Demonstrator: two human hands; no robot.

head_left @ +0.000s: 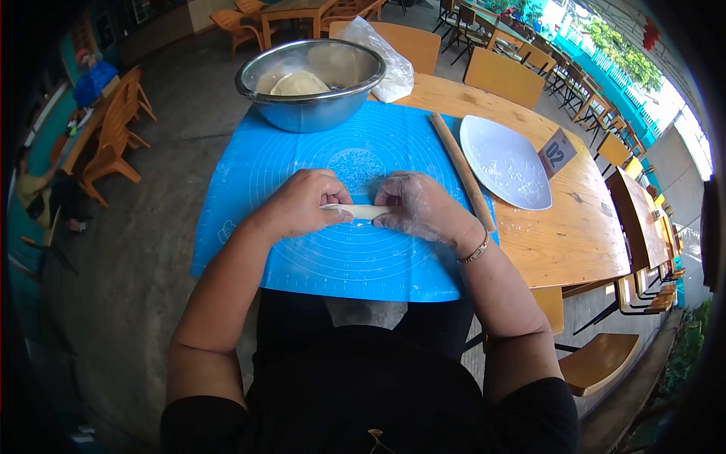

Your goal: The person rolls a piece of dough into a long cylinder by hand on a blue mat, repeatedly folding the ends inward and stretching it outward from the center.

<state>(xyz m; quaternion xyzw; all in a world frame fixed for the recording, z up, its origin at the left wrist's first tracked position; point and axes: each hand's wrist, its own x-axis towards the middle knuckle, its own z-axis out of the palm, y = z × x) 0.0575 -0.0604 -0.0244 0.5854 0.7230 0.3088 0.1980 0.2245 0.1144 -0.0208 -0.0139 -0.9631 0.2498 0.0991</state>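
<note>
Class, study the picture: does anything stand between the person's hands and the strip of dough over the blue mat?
Nothing visible does. The left hand and right hand pinch the dough strip at its two ends over the blue mat. The rolling pin lies off to the right, the bowl beyond.

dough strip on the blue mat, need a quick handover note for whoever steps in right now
Left hand: pinching the left end of the dough strip.
Right hand: floury, pinching the strip's right end.
Where things are: the strip is held just over the middle of the blue mat. The steel bowl stands at the mat's far edge with a dough lump inside. The rolling pin lies along the mat's right edge, and the white plate is beside it.
Done: one piece is drawn out into a thin strip.
Left: the lump in the bowl is unworked, and the plate holds no pieces.
</note>
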